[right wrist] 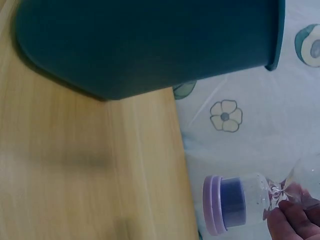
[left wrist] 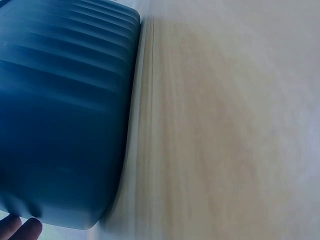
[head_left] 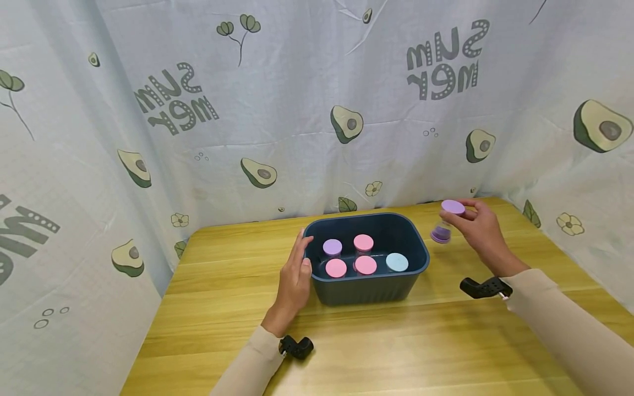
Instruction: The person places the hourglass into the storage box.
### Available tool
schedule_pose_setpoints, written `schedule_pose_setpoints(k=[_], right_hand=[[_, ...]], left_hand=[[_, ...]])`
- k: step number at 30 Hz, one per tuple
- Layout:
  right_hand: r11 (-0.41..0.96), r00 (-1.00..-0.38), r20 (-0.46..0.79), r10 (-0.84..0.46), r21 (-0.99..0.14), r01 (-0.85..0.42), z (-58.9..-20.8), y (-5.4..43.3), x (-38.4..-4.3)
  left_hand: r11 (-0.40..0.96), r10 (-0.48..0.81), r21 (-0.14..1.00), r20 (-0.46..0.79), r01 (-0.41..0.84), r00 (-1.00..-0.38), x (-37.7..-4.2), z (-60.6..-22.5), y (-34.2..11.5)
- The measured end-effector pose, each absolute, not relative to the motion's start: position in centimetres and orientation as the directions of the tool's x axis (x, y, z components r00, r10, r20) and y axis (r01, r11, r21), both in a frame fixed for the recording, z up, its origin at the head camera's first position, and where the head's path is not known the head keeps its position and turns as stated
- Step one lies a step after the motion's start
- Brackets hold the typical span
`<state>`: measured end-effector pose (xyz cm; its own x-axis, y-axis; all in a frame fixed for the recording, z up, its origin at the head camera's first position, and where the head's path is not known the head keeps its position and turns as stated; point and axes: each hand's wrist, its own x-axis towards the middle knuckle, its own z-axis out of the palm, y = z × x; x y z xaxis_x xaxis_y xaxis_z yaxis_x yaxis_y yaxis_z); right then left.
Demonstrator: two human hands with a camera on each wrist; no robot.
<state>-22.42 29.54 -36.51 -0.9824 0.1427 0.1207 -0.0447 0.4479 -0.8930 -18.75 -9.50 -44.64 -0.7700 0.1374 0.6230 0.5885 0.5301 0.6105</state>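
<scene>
My right hand (head_left: 487, 234) pinches a sand timer (head_left: 442, 232) with purple caps, raised to the right of a dark blue plastic bin (head_left: 366, 294). In the right wrist view, the timer's purple sand (right wrist: 233, 202) lies at one end, and the fingers (right wrist: 295, 222) are around its narrow glass waist. My left hand (head_left: 294, 280) rests against the bin's left side with its fingers extended. Inside the bin, a purple-capped timer (head_left: 332, 247), several pink-capped ones (head_left: 364, 242) and a light blue-capped one (head_left: 397, 262) stand upright.
The bin stands on a wooden table (head_left: 223, 297). Behind and beside the table hangs a white curtain (head_left: 297, 82) printed with avocados and lettering. Each wrist wears a black camera mount, such as the right mount (head_left: 487, 287).
</scene>
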Motion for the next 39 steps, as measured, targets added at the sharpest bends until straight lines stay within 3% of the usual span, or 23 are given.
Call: schedule_pose_setpoints(k=[39], right_hand=[[0.452, -0.950, 0.306, 0.055, -0.856, -0.250, -31.4, 25.7, -20.8]], left_hand=[[0.531, 0.132, 0.623, 0.609, 0.574, -0.782, -18.7, -44.5, -9.5]])
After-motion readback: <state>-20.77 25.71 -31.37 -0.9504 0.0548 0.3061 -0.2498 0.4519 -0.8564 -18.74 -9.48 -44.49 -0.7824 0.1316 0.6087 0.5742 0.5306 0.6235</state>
